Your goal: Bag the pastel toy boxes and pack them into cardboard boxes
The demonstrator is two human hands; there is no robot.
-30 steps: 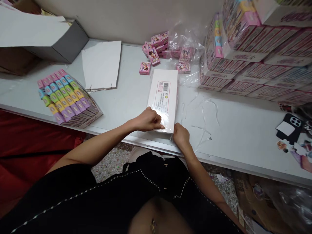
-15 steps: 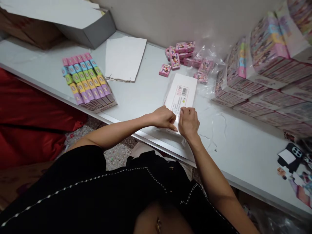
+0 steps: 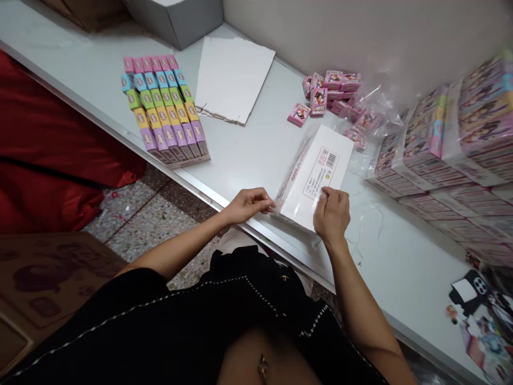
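White box (image 3: 316, 179) lying on the pale table (image 3: 244, 155), label face up, clear film (image 3: 295, 163) loose along its left side. Long axis slanting: near end toward the body and leftward, far end away and to the right.

Left hand (image 3: 246, 207) at the box's near-left corner; box to the right of the fingertips and beyond. Thumb and forefinger tips drawn close together, other fingers loosely bent. Film pinched between, or nothing: cannot tell.

Right hand (image 3: 332, 216) over the box's near-right edge, touching the label face, fingers curled in. Film, edge or nothing inside the curl: cannot tell. Box to the left of this palm and beyond.

Key relation: both hands at the near end, one to each side of the long axis. Nearer of the two, the right, overlapping the face; left only at the corner. Far end well apart from both.

Beyond the box's far end, small pink boxes (image 3: 319, 100), some by a crumpled clear bag (image 3: 379, 104). Well left, a tray of coloured boxes (image 3: 170, 115). Left and beyond, white cardboard (image 3: 234, 80). To the right, stacked display boxes (image 3: 420, 131); farther right and nearer the body, a dark phone (image 3: 468, 291).
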